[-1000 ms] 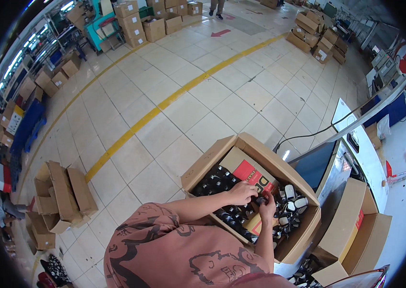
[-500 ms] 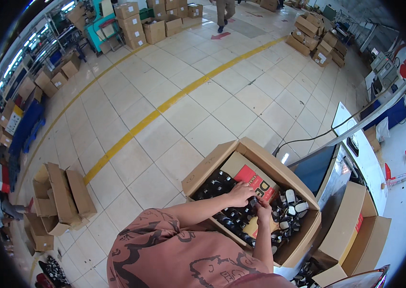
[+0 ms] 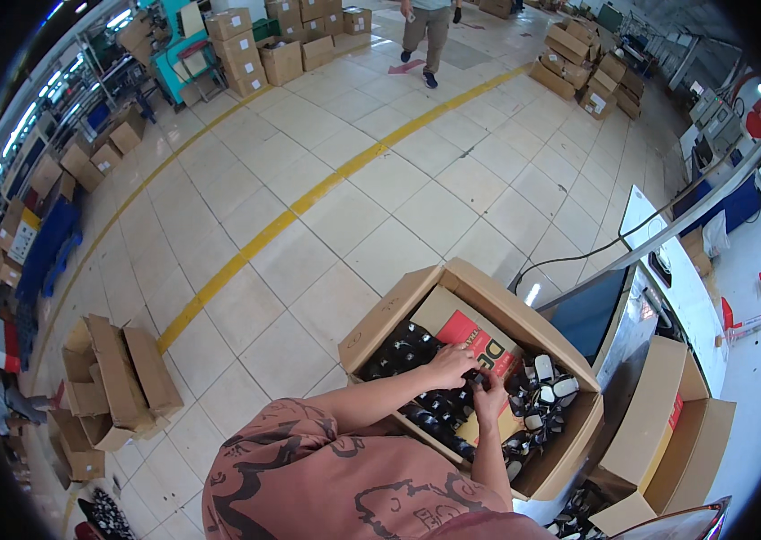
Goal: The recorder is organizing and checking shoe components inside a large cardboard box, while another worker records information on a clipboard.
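Observation:
My left hand (image 3: 452,365) and my right hand (image 3: 489,394) meet over an open cardboard box (image 3: 409,294). Between their bent fingers is a small black part (image 3: 479,376), largely covered, so its exact kind does not show. Rows of glossy black pieces (image 3: 398,349) fill the box's left side, under my left forearm. To the right of my hands lies a loose heap of small black pieces with white faces (image 3: 542,389). A cardboard sheet with a red printed patch (image 3: 488,340) rests inside, just beyond my fingers.
Another open carton (image 3: 641,423) stands right of the box, beside a white-topped bench (image 3: 740,360). A black cable (image 3: 569,264) runs behind the box to a metal post. Empty cartons (image 3: 115,378) sit on the floor at left. A person (image 3: 425,40) is on the tiled floor far ahead.
My right hand has tipped in closer to the left, and its fingers now cover more of the black part. Far ahead, the person has come nearer.

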`<state>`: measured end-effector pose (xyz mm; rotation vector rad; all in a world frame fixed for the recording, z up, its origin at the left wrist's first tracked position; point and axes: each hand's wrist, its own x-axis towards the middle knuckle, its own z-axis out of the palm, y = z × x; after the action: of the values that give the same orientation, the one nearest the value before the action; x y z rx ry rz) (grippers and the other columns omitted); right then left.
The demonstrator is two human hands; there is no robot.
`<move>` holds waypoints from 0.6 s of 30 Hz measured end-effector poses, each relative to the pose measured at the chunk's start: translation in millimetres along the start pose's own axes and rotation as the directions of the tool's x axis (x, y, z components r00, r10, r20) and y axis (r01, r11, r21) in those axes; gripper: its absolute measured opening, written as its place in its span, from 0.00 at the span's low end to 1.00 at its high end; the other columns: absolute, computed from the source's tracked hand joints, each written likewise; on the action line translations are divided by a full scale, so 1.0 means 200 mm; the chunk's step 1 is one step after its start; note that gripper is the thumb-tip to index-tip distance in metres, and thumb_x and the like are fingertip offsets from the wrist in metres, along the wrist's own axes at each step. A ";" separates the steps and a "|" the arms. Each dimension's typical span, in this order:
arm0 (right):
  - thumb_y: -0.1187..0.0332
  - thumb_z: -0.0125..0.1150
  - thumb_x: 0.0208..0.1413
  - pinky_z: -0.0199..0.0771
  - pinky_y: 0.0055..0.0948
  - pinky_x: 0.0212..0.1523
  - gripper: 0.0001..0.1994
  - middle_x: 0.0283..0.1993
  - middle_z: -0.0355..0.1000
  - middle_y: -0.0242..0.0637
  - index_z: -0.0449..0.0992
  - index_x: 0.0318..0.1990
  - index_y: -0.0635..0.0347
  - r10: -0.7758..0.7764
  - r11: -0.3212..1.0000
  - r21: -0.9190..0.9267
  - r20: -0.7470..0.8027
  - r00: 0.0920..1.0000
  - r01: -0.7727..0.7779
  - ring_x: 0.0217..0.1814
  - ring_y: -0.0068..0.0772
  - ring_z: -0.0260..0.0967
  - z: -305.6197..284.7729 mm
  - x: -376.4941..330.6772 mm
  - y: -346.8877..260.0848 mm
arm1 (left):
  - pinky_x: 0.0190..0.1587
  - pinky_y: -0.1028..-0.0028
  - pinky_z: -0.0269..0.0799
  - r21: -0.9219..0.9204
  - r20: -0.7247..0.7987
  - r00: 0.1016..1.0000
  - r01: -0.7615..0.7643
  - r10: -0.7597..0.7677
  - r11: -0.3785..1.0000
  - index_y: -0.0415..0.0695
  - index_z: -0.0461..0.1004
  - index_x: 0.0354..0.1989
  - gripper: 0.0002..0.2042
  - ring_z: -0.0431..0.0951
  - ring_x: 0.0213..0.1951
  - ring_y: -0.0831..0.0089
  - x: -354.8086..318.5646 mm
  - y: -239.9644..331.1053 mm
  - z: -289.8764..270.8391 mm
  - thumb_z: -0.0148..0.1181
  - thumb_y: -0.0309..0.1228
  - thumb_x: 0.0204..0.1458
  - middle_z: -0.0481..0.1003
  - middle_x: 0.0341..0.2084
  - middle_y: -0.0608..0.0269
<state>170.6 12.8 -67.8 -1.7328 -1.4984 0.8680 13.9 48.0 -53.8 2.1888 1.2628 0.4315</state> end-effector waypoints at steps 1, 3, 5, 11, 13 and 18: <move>0.79 0.59 0.39 0.68 0.25 0.33 0.15 0.31 0.70 0.36 0.76 0.39 0.63 0.001 1.000 0.001 -0.002 1.000 -0.001 0.29 0.26 0.67 0.00 0.00 0.03 | 0.55 0.62 0.61 0.001 0.001 1.000 -0.002 0.002 1.000 0.46 0.75 0.39 0.18 0.65 0.52 0.57 0.00 0.00 0.00 0.65 0.28 0.33 0.69 0.41 0.60; 0.79 0.58 0.42 0.67 0.22 0.33 0.14 0.30 0.71 0.33 0.75 0.40 0.65 0.079 0.991 0.105 0.054 0.995 -0.084 0.29 0.22 0.67 0.00 0.01 0.04 | 0.55 0.62 0.61 -0.027 -0.004 1.000 0.007 -0.007 1.000 0.46 0.75 0.38 0.19 0.64 0.53 0.57 0.00 0.00 0.00 0.65 0.28 0.32 0.69 0.41 0.59; 0.79 0.58 0.42 0.66 0.21 0.33 0.15 0.29 0.71 0.32 0.74 0.42 0.64 0.090 0.983 0.153 0.073 0.993 -0.100 0.30 0.21 0.67 -0.01 0.00 0.01 | 0.55 0.60 0.61 -0.046 -0.009 1.000 0.001 -0.001 0.999 0.47 0.75 0.37 0.17 0.64 0.53 0.55 0.00 -0.02 0.01 0.64 0.28 0.33 0.70 0.41 0.58; 0.80 0.54 0.45 0.66 0.18 0.36 0.18 0.32 0.71 0.30 0.71 0.46 0.63 0.113 0.916 0.367 0.149 0.982 -0.161 0.32 0.19 0.66 -0.01 -0.03 0.00 | 0.53 0.58 0.62 -0.070 -0.028 1.000 -0.012 0.010 0.997 0.47 0.75 0.32 0.13 0.65 0.53 0.55 0.01 -0.04 0.04 0.65 0.30 0.33 0.72 0.39 0.59; 0.81 0.53 0.46 0.66 0.17 0.36 0.19 0.32 0.70 0.29 0.70 0.48 0.62 0.090 0.893 0.419 0.192 0.977 -0.165 0.33 0.18 0.65 -0.01 -0.04 0.01 | 0.53 0.59 0.62 -0.068 -0.033 0.999 -0.016 0.013 0.998 0.46 0.75 0.31 0.13 0.66 0.52 0.56 0.02 -0.04 0.04 0.66 0.31 0.33 0.72 0.37 0.60; 0.84 0.45 0.45 0.66 0.17 0.37 0.22 0.34 0.69 0.30 0.68 0.50 0.62 0.038 0.881 0.444 0.269 0.962 -0.160 0.34 0.18 0.65 -0.01 -0.01 0.06 | 0.52 0.60 0.63 -0.081 -0.042 0.999 0.002 -0.006 0.997 0.46 0.74 0.29 0.14 0.67 0.51 0.57 0.02 -0.03 0.03 0.69 0.35 0.32 0.74 0.33 0.62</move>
<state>179.0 9.5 -77.0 -1.3860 -1.2251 1.4197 15.3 51.7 -62.8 2.1193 1.2498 0.5208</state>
